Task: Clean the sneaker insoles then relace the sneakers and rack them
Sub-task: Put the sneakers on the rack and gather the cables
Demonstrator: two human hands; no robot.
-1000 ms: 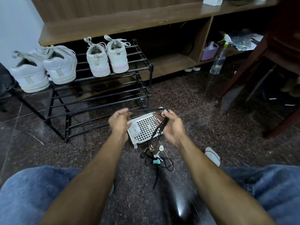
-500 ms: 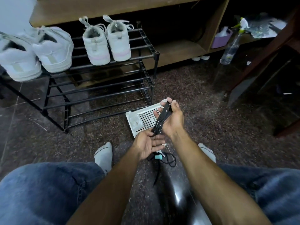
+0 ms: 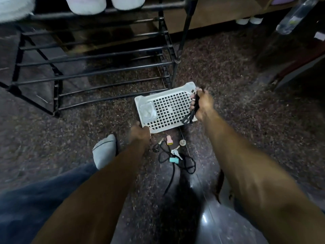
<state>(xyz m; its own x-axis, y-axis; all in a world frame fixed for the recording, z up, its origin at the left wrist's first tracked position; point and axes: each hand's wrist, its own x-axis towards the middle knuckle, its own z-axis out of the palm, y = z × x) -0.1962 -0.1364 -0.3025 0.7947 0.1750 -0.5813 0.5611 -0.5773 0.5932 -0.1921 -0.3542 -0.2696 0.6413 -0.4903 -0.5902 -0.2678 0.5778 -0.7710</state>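
A white perforated basket (image 3: 168, 110) lies on the dark floor in front of the black shoe rack (image 3: 98, 67). My right hand (image 3: 202, 104) grips a folded bundle of black laces (image 3: 190, 115) over the basket's right edge. My left hand (image 3: 139, 132) holds the basket's near-left corner. White sneakers (image 3: 103, 2) sit on the rack's top shelf, cut off by the frame's upper edge. A crumpled white wipe (image 3: 147, 110) lies inside the basket at its left end.
Small items lie on the floor just below the basket: a pink cap (image 3: 169, 140), a teal cap (image 3: 174, 160), keys (image 3: 175, 152) and a black cord (image 3: 175, 164). My socked foot (image 3: 104, 152) rests at left. A spray bottle (image 3: 295, 16) stands at top right by a wooden shelf.
The view tilted down. My left hand let go of the laces and moved to the basket's near corner. My right hand carried the folded laces to the basket's right edge.
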